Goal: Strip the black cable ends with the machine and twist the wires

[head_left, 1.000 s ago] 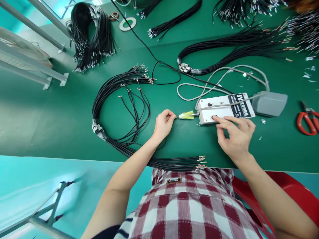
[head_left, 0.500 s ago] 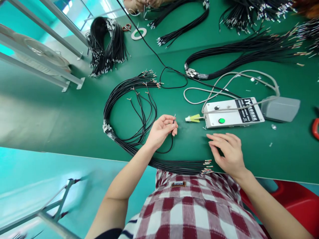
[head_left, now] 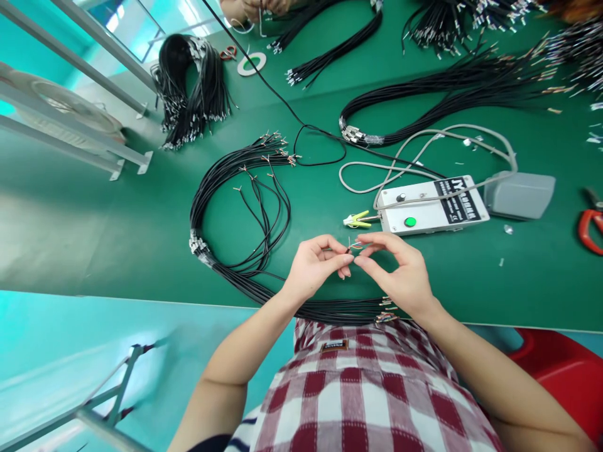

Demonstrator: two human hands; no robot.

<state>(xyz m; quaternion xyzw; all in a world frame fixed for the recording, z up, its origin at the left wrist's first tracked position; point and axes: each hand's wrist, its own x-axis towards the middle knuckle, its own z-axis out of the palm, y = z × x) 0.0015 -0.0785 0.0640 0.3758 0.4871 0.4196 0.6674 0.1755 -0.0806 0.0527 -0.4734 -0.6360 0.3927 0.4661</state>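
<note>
My left hand (head_left: 320, 263) pinches a black cable near its stripped end, where thin coloured wires (head_left: 355, 245) fan out. Close against it, my right hand (head_left: 398, 267) has thumb and fingertips closed on those wires. Just beyond my hands is a white box machine (head_left: 424, 216) with a green button and a yellow-and-white clip-like tip (head_left: 358, 220) on its left side. A curved bundle of black cables (head_left: 200, 194) lies left of my hands, its lower leg passing under my left forearm. Its cut ends (head_left: 387, 307) show coloured wires near my apron.
A grey pedal-like block (head_left: 521, 194) sits right of the machine, joined by a looping grey cord. More black cable bundles (head_left: 400, 94) lie at the back. Red-handled pliers (head_left: 591, 229) are at the right, a tape roll (head_left: 251, 64) at the far left. Another person's hands (head_left: 257, 9) work at the top.
My right hand has moved left from open air and closed on the wires at the cable end. My left hand has shifted slightly right and down with the cable.
</note>
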